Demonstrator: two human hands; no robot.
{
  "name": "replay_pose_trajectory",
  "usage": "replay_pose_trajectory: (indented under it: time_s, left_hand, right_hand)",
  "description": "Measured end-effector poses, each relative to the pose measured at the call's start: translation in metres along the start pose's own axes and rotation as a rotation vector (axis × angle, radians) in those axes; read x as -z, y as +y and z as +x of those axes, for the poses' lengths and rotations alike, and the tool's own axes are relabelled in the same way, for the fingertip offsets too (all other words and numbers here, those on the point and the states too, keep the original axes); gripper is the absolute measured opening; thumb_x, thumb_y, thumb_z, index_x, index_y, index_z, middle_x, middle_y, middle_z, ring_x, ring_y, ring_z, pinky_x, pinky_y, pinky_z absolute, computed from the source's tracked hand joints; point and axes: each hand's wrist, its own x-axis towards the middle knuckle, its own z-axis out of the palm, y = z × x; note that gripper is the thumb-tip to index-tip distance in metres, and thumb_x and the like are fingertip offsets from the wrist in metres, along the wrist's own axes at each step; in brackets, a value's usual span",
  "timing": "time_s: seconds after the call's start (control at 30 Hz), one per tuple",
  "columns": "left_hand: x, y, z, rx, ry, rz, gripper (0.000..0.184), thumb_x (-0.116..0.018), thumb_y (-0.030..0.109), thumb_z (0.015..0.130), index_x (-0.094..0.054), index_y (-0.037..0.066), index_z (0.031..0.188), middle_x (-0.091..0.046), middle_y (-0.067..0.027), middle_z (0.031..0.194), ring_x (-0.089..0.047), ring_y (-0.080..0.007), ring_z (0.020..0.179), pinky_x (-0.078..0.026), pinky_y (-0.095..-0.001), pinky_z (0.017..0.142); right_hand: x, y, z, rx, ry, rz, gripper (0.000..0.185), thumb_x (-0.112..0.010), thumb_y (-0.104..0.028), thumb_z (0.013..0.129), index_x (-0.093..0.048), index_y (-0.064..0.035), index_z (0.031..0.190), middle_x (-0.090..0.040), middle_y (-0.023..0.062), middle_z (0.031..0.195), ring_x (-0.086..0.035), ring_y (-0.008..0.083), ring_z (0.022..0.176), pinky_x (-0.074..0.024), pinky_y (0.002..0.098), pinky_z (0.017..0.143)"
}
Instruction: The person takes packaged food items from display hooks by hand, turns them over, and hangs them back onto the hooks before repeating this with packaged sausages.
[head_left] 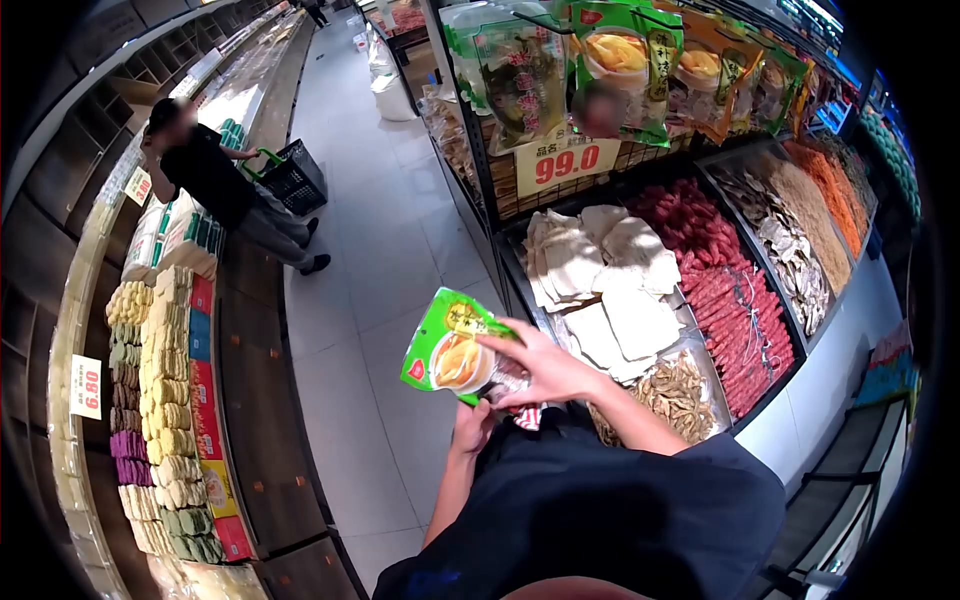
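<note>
Both hands are on a green food pouch (440, 335) printed with a cup of yellow pieces. It is held up in front of my body, tilted, with its printed face partly turned toward me. My right hand (545, 365) grips its right side, fingers reaching across the front. Lower down, my left hand (473, 425) pinches the bottom edge; some of its fingers are hidden behind the pouch. Similar hanging pouches (630, 70) are on the rack above the food bins.
At right, bins hold flat white dried pieces (600, 270), red sausages (735, 310) and small brown dried goods (670, 395). A price sign (567, 165) reads 99.0. Left stand stacked packaged noodles (165, 400). Up the aisle a person (215, 180) holds a basket (290, 178).
</note>
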Motion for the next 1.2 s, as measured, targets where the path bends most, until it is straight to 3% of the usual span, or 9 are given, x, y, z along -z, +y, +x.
replay_pose_trajectory:
  time_s: [0.13, 0.2, 0.27, 0.37, 0.43, 0.6, 0.77, 0.9, 1.2]
  left_hand:
    - [0.025, -0.003, 0.003, 0.017, 0.295, 0.007, 0.044, -0.057, 0.008, 0.092, -0.041, 0.002, 0.133, -0.052, -0.0111, 0.127, -0.056, -0.0219, 0.112, -0.046, -0.0371, 0.096]
    - [0.033, 0.002, -0.006, -0.01, 0.332, -0.041, 0.046, -0.057, 0.009, 0.091, -0.04, 0.001, 0.133, -0.052, -0.0123, 0.128, -0.056, -0.0234, 0.113, -0.046, -0.0389, 0.097]
    - [0.045, 0.005, -0.016, -0.029, 0.292, -0.08, 0.049, -0.057, 0.01, 0.091, -0.038, 0.0, 0.135, -0.051, -0.0134, 0.129, -0.055, -0.0264, 0.115, -0.045, -0.0422, 0.099]
    - [0.05, 0.007, -0.028, -0.029, 0.26, -0.087, 0.05, -0.057, 0.011, 0.091, -0.037, 0.0, 0.136, -0.051, -0.0138, 0.13, -0.054, -0.0279, 0.115, -0.044, -0.0438, 0.1]
    - [0.048, 0.007, -0.028, -0.036, 0.25, -0.053, 0.05, -0.057, 0.011, 0.092, -0.037, 0.0, 0.136, -0.051, -0.0139, 0.13, -0.054, -0.0284, 0.116, -0.044, -0.0443, 0.1]
    - [0.037, 0.006, -0.03, -0.058, 0.221, -0.089, 0.048, -0.057, 0.009, 0.091, -0.038, 0.0, 0.135, -0.052, -0.0135, 0.129, -0.055, -0.0271, 0.114, -0.044, -0.0426, 0.099]
    - [0.041, 0.002, -0.03, -0.06, 0.208, -0.068, 0.046, -0.058, 0.007, 0.091, -0.041, 0.0, 0.133, -0.053, -0.0126, 0.127, -0.056, -0.0257, 0.113, -0.045, -0.0415, 0.099]
    - [0.041, 0.005, -0.03, -0.065, 0.22, -0.067, 0.045, -0.059, 0.007, 0.09, -0.043, 0.001, 0.132, -0.053, -0.0118, 0.126, -0.055, -0.0247, 0.114, -0.044, -0.041, 0.099]
    - [0.05, 0.001, -0.029, -0.011, 0.189, -0.093, 0.052, -0.062, 0.008, 0.088, -0.039, 0.0, 0.134, -0.052, -0.0123, 0.127, -0.054, -0.0248, 0.116, -0.044, -0.0409, 0.1]
  right_hand:
    - [0.008, 0.017, 0.002, -0.067, -0.09, 0.209, 0.074, -0.074, -0.036, 0.078, -0.04, -0.0178, 0.141, -0.023, 0.0227, 0.149, -0.029, 0.0392, 0.136, -0.0305, 0.0441, 0.11]
    - [0.051, 0.043, 0.013, -0.052, 0.315, -0.006, 0.064, -0.072, -0.032, 0.081, -0.047, -0.0107, 0.136, -0.039, 0.0173, 0.143, -0.04, 0.0333, 0.131, -0.0374, 0.0415, 0.105]
    - [0.1, 0.067, 0.027, -0.064, 0.832, 0.394, 0.05, -0.067, -0.013, 0.085, -0.049, -0.0067, 0.131, -0.05, 0.0117, 0.13, -0.052, 0.0187, 0.112, -0.0441, 0.0322, 0.096]
    - [0.16, 0.1, 0.045, -0.035, 1.232, 0.447, 0.061, -0.066, -0.007, 0.086, -0.035, -0.008, 0.139, -0.047, 0.0189, 0.126, -0.055, 0.0177, 0.103, -0.0449, 0.0301, 0.092]
    - [0.176, 0.096, 0.054, 0.068, 1.226, 0.537, 0.067, -0.067, -0.009, 0.086, -0.031, -0.0118, 0.142, -0.043, 0.0224, 0.129, -0.055, 0.0192, 0.103, -0.045, 0.0327, 0.092]
    - [0.184, 0.092, 0.067, 0.093, 1.132, 1.039, 0.06, -0.063, -0.006, 0.088, -0.036, -0.0179, 0.14, -0.061, 0.0031, 0.104, -0.055, 0.0114, 0.097, -0.0424, 0.0352, 0.092]
    - [0.2, 0.106, 0.072, 0.297, 1.249, 1.03, 0.04, -0.059, -0.002, 0.089, -0.05, -0.0115, 0.126, -0.059, 0.0037, 0.107, -0.057, 0.0157, 0.097, -0.0452, 0.0298, 0.086]
    - [0.205, 0.113, 0.056, 0.414, 1.32, 1.068, 0.027, -0.059, -0.003, 0.09, -0.057, -0.0072, 0.117, -0.062, 0.0069, 0.112, -0.059, 0.0197, 0.102, -0.0481, 0.0371, 0.091]
    - [0.217, 0.1, -0.055, 0.515, 1.329, 0.912, 0.036, -0.053, 0.0, 0.091, -0.052, -0.0074, 0.126, -0.058, 0.0092, 0.124, -0.055, 0.0231, 0.114, -0.0421, 0.0375, 0.101]
